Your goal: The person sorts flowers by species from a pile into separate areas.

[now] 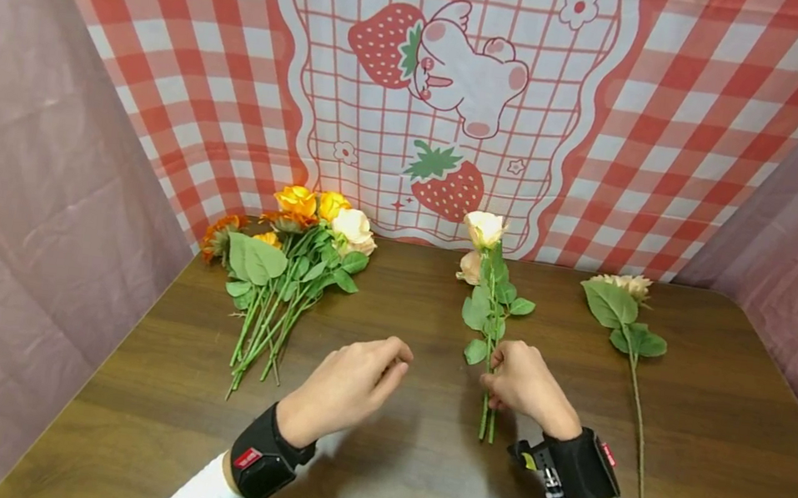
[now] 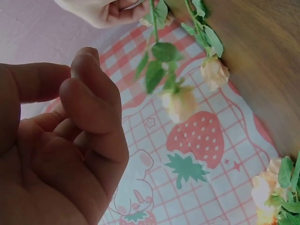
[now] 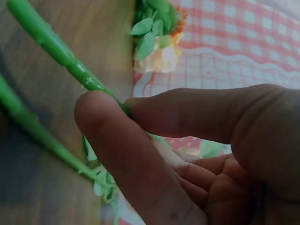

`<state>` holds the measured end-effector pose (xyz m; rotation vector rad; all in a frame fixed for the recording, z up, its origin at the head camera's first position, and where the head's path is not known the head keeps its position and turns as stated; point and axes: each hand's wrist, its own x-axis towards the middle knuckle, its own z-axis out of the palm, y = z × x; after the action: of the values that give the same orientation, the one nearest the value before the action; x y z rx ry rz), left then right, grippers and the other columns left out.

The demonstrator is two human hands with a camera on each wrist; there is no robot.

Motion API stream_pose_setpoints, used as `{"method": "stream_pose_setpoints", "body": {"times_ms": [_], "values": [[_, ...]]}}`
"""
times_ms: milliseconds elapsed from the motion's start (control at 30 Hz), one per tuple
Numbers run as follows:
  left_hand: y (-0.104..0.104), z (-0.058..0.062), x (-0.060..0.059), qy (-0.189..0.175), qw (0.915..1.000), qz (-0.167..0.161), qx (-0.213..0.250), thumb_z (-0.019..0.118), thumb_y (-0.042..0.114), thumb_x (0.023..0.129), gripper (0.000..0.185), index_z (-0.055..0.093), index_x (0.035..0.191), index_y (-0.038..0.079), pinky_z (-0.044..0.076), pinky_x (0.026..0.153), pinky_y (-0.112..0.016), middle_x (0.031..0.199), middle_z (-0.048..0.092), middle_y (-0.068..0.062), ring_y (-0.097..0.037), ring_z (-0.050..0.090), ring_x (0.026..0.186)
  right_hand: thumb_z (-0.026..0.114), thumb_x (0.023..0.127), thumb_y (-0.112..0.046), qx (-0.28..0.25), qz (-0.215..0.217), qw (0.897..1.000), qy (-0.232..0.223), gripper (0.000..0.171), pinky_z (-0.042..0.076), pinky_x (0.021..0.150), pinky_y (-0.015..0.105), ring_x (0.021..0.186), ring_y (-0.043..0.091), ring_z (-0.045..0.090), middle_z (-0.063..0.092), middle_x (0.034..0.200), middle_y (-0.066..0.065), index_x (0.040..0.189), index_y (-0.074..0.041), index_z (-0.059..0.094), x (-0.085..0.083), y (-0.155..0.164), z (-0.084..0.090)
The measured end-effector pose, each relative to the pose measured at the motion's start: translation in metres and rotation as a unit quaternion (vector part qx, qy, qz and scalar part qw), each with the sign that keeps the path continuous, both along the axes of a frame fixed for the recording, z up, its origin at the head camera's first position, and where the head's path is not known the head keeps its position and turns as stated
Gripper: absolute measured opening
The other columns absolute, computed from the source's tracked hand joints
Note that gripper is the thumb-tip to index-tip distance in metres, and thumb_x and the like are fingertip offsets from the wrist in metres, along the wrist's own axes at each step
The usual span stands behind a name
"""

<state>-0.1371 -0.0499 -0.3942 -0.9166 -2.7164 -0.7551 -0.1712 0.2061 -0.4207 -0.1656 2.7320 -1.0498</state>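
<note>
My right hand (image 1: 523, 383) pinches the green stem (image 3: 79, 70) of a cream rose (image 1: 485, 229) between thumb and forefinger. In the left wrist view that rose (image 2: 180, 103) hangs above the table. Beside it lies a peach rose (image 1: 471, 267), its stem (image 3: 47, 140) apart from my fingers in the right wrist view. My left hand (image 1: 354, 378) hovers left of these roses, fingers loosely curled and holding nothing; in its wrist view the palm (image 2: 56, 164) faces the camera.
A bunch of orange, yellow and cream flowers (image 1: 292, 256) lies on the left of the brown table (image 1: 375, 490). On the right lies a single pale flower (image 1: 624, 287) with a long stem. A checked cloth (image 1: 204, 63) hangs behind the table.
</note>
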Motion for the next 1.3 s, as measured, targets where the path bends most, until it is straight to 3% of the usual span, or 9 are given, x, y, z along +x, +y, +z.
{"method": "stream_pose_setpoints", "body": {"times_ms": [233,500,933,1033,1167,1300], "values": [[0.000,0.000,0.000,0.002,1.0000,-0.002,-0.004,0.057,0.017,0.100,0.011,0.066,0.105,0.014,0.051,0.061,-0.029,0.092,0.071,0.004,-0.009,0.063,0.075,0.061,0.082,0.005,0.016,-0.005,1.000,-0.013,0.030,0.051,0.046,0.028,0.045,0.015,0.062,0.058,0.048,0.004,0.063,-0.010,0.045,-0.004,0.004,-0.010],[-0.001,-0.001,0.000,0.009,0.9998,-0.010,-0.014,0.057,0.017,0.100,0.010,0.066,0.103,0.013,0.052,0.061,-0.029,0.089,0.070,0.005,-0.009,0.064,0.074,0.062,0.084,0.003,0.016,-0.021,0.999,-0.023,0.013,0.053,0.046,0.029,0.044,0.013,0.062,0.060,0.051,0.005,0.074,-0.002,0.055,-0.007,0.007,-0.018],[-0.006,0.000,-0.003,0.011,0.9994,-0.005,-0.032,0.059,0.017,0.099,0.007,0.065,0.100,0.015,0.049,0.057,-0.029,0.084,0.067,0.006,-0.008,0.062,0.070,0.061,0.087,-0.001,0.039,-0.016,0.998,-0.044,0.013,0.053,0.048,0.030,0.044,0.015,0.062,0.061,0.055,0.009,0.074,-0.002,0.057,-0.011,0.016,-0.020],[-0.013,0.004,-0.007,0.013,0.9991,0.023,-0.033,0.060,0.018,0.099,0.006,0.065,0.099,0.015,0.050,0.058,-0.032,0.084,0.068,0.005,-0.010,0.063,0.071,0.061,0.087,-0.004,0.044,-0.018,0.998,-0.044,0.013,0.052,0.048,0.030,0.044,0.015,0.061,0.061,0.056,0.009,0.075,-0.003,0.057,-0.011,0.016,-0.020],[-0.032,0.011,-0.016,0.017,0.9958,0.086,-0.026,0.060,0.018,0.098,0.008,0.066,0.098,0.013,0.053,0.060,-0.036,0.084,0.069,0.000,-0.015,0.066,0.073,0.062,0.089,-0.008,0.046,-0.019,0.998,-0.037,0.013,0.051,0.047,0.030,0.044,0.015,0.061,0.061,0.059,0.008,0.078,-0.003,0.058,-0.012,0.015,-0.020],[-0.058,0.016,-0.029,-0.013,0.9886,0.147,-0.030,0.059,0.018,0.098,0.012,0.066,0.101,0.008,0.052,0.060,-0.040,0.081,0.068,-0.004,-0.017,0.063,0.067,0.063,0.090,-0.011,0.048,-0.021,0.998,-0.033,0.014,0.050,0.046,0.030,0.044,0.015,0.060,0.061,0.059,0.008,0.079,-0.003,0.058,-0.012,0.015,-0.020]]}}
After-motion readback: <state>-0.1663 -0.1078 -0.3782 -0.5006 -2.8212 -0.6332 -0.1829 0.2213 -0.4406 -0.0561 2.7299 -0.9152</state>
